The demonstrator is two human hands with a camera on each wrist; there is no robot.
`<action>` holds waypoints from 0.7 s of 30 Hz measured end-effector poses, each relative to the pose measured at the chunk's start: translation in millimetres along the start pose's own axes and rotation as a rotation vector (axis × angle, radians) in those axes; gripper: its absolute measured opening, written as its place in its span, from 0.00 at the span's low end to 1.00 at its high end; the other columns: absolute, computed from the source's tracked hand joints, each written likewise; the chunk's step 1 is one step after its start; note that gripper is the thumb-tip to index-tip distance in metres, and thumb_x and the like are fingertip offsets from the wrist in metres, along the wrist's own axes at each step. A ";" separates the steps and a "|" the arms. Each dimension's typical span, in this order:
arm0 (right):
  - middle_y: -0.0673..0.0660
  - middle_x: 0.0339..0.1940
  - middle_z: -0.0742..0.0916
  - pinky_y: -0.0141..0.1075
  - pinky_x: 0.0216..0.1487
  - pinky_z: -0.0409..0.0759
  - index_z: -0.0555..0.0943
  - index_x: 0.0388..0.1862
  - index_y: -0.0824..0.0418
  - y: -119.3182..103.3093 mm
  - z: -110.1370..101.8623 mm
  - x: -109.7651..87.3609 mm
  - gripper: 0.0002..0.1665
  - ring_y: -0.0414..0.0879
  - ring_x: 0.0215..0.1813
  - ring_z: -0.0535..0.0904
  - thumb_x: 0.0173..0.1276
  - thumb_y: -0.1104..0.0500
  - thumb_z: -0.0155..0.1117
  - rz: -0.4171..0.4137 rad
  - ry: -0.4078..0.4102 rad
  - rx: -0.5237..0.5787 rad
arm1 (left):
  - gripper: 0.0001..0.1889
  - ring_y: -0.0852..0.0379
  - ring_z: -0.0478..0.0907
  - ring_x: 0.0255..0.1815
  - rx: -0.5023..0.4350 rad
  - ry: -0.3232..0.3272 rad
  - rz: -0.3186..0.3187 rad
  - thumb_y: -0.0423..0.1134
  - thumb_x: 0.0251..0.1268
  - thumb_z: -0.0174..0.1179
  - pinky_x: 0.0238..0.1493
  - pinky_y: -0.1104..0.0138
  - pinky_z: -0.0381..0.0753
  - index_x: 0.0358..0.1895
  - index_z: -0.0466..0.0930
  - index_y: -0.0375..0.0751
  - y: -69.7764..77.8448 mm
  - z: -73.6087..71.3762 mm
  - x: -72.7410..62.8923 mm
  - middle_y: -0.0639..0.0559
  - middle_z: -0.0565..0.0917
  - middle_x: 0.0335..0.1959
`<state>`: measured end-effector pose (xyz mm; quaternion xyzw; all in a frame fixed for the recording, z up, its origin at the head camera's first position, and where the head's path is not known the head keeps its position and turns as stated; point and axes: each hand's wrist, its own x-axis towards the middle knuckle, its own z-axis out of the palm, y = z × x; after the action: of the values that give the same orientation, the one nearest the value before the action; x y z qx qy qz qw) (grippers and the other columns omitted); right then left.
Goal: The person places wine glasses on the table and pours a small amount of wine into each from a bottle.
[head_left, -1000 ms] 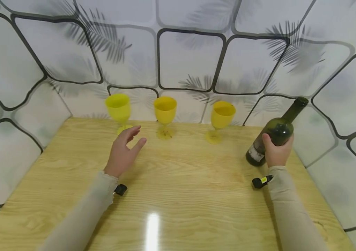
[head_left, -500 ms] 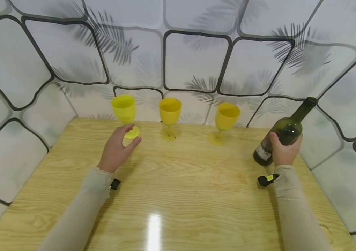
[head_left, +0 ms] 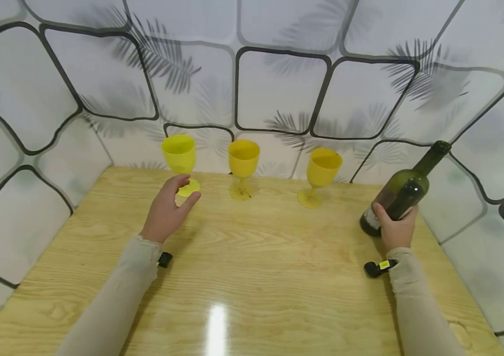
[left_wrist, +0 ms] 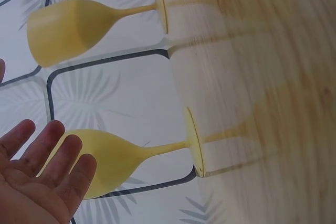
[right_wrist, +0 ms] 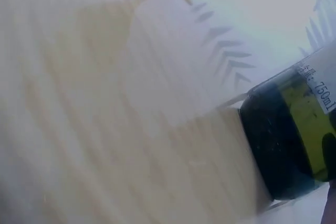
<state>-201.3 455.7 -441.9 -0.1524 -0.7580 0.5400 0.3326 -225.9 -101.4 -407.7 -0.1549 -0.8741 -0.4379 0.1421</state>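
Note:
A green glass wine bottle (head_left: 405, 188) with a pale label stands at the right of the wooden table. My right hand (head_left: 398, 231) grips its lower body, thumb on the near left side. In the right wrist view, the bottle's dark base (right_wrist: 278, 140) is close to the tabletop, and "750ml" shows on the label. My left hand (head_left: 165, 210) is held with fingers and thumb spread apart, holding nothing. It is nearest the left yellow goblet (head_left: 180, 154), just in front of its foot. In the left wrist view the open fingers (left_wrist: 68, 153) overlap a goblet bowl (left_wrist: 113, 163).
Along the table's back edge also stand a middle yellow goblet (head_left: 243, 159) and a right yellow goblet (head_left: 323, 168). Behind them rises a patterned wall (head_left: 283, 89), which also encloses both sides. The wooden tabletop (head_left: 252, 267) spreads out between my arms.
My left hand has drawn back leftward from the left goblet, uncovering its foot. My right hand has slid lower on the bottle. The head view has shifted slightly.

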 end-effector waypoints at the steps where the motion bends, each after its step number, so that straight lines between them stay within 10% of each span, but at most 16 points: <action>1: 0.44 0.56 0.77 0.31 0.64 0.69 0.65 0.75 0.50 -1.3 -1.5 -0.2 0.47 0.41 0.59 0.74 0.62 0.54 0.78 0.003 -0.013 -0.008 | 0.33 0.37 0.71 0.69 -0.002 -0.001 -0.001 0.56 0.77 0.59 0.66 0.41 0.72 0.76 0.66 0.40 0.4 0.1 0.3 0.40 0.75 0.69; 10: 0.57 0.73 0.67 0.44 0.77 0.65 0.47 0.83 0.50 -22.6 -25.5 -17.3 0.58 0.48 0.73 0.66 0.65 0.55 0.75 0.080 -0.197 -0.147 | 0.36 0.40 0.70 0.72 -0.031 -0.026 -0.023 0.58 0.76 0.59 0.69 0.41 0.70 0.77 0.64 0.41 4.2 6.1 -2.0 0.41 0.73 0.71; 17: 0.47 0.53 0.71 0.32 0.58 0.76 0.64 0.68 0.59 -46.8 -23.7 -48.8 0.37 0.39 0.55 0.72 0.64 0.60 0.71 0.013 0.102 -0.077 | 0.36 0.40 0.68 0.73 -0.030 -0.034 -0.006 0.56 0.77 0.59 0.70 0.41 0.68 0.77 0.63 0.39 10.9 9.7 -5.5 0.41 0.71 0.73; 21: 0.46 0.47 0.75 0.26 0.48 0.77 0.71 0.59 0.63 -65.4 -8.7 -59.4 0.25 0.39 0.49 0.75 0.65 0.63 0.69 -0.113 0.127 -0.070 | 0.35 0.40 0.69 0.73 -0.019 -0.013 0.005 0.56 0.77 0.59 0.70 0.42 0.68 0.77 0.64 0.38 12.0 8.8 -5.2 0.41 0.72 0.73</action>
<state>-143.6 402.6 -400.3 -0.1548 -0.7612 0.4826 0.4045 -217.4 -88.2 -406.2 -0.1611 -0.8704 -0.4450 0.1359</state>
